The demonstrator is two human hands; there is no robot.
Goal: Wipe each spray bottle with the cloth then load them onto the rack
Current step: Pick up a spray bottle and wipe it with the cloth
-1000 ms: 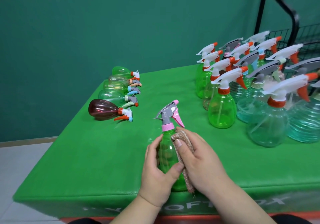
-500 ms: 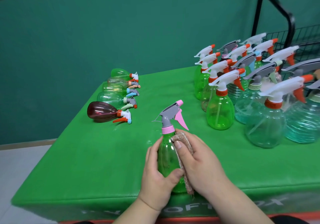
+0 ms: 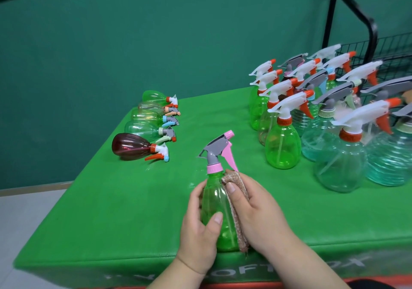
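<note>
Bottle (image 3: 217, 210) stands upright between my hands; left hand (image 3: 198, 233) grips it; right hand (image 3: 256, 213) presses cloth (image 3: 236, 199) against its right side; rack (image 3: 379, 50) far right.

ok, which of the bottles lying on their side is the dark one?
The maroon bottle, nearest the camera in the left row. The other four lying there are green or clear.
</note>
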